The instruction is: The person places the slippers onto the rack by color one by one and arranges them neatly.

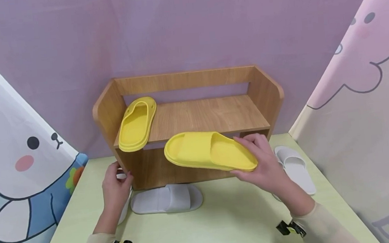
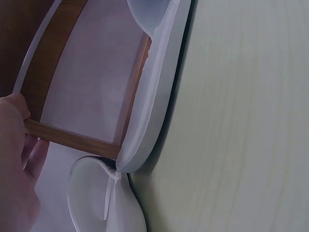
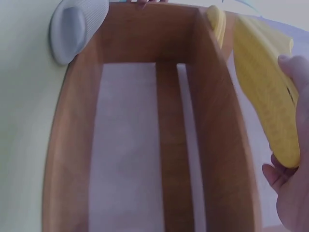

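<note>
Shelving seems underway: the right hand (image 1: 265, 164) grips a yellow open-toed slipper (image 1: 200, 151) before the brown wooden rack (image 1: 211, 114) the left hand (image 1: 115, 188) pinches. The slipper likely needs setting beside its matching yellow mate (image 1: 136, 128) next.

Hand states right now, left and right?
Left hand: closed, gripping the front edge of the wooden shoe rack's left side panel.
Right hand: closed, holding a yellow slide slipper by its heel end.

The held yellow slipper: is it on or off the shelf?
Off: the right hand grips the yellow slipper; the right wrist view shows it apart from the shelf.
</note>
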`<state>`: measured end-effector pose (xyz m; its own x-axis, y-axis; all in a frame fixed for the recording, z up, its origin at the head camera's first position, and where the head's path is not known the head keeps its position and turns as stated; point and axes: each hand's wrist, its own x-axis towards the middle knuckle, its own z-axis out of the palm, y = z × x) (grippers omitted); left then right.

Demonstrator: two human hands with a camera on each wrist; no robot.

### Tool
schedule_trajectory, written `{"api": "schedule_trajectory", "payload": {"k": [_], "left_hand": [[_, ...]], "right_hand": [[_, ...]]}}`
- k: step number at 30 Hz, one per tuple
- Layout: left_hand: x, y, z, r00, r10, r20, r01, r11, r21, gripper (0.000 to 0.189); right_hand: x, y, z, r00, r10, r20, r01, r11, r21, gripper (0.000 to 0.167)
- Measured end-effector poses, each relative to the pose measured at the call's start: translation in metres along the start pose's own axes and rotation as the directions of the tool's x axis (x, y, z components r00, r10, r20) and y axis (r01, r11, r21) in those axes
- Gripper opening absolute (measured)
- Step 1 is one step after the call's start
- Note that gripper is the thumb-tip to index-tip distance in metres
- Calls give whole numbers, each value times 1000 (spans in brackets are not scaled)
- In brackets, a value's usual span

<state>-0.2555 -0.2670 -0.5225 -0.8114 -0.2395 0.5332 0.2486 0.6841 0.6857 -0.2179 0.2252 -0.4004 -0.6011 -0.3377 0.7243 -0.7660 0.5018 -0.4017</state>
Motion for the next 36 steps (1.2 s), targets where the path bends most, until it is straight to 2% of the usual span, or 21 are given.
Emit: {"api": "schedule_trajectory", "payload": {"k": [7,14,20,30,36], "left_hand": [[-1,1,-1,1000,0,6,0,1000,1,48],[-1,0,-1,1000,-3,-5,3,1000,0,48],[-2,1,-1,1000,4,-2,-4,1000,-9,47],[-1,-1,0,1000,10,-9,-10,1000,-12,47],[-1,0,0,1000,11,-8,-11,1000,-9,48]], "right_hand": [[18,-12,9,996,18,-89,-23,998,-56,88],[37,-19,21,980,149,-131,-156,987,-43,84],[54,-21,30,963,219,-160,-224,974,-15,83],[81,-19,43,953,236,-188,-256,963,-88,84],[99,-21,51,954,232,-188,-259,956,-137,83]]}}
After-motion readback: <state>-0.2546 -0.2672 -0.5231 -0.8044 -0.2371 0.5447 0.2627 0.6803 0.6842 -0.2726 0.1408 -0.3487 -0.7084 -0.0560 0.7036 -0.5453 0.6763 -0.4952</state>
